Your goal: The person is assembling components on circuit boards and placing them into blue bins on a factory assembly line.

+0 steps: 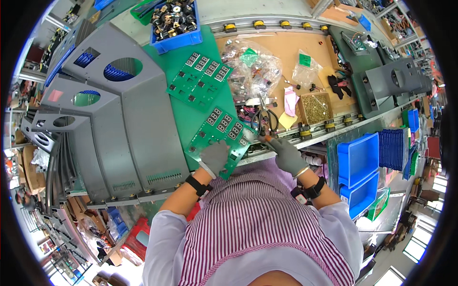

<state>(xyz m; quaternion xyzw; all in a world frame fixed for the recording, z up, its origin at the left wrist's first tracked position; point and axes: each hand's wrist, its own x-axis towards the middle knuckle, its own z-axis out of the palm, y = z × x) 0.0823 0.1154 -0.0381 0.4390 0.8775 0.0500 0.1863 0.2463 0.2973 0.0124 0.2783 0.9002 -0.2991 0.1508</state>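
My left hand, in a grey glove, grips the near-left part of a green circuit board. This board carries several white-framed digit displays and lies tilted at the table's near edge. My gloved right hand is closed on an orange-handled brush. Its pale, blurred tip is over the board's right corner, by the last display. A second green circuit board with similar displays lies flat just beyond. Black-handled scissors rest to the right of the held board.
Large grey metal panels stand in a row at the left. A blue bin of small parts sits at the back. Plastic bags, a box of small brass-coloured parts and pink paper lie rightward. Blue trays are farther right.
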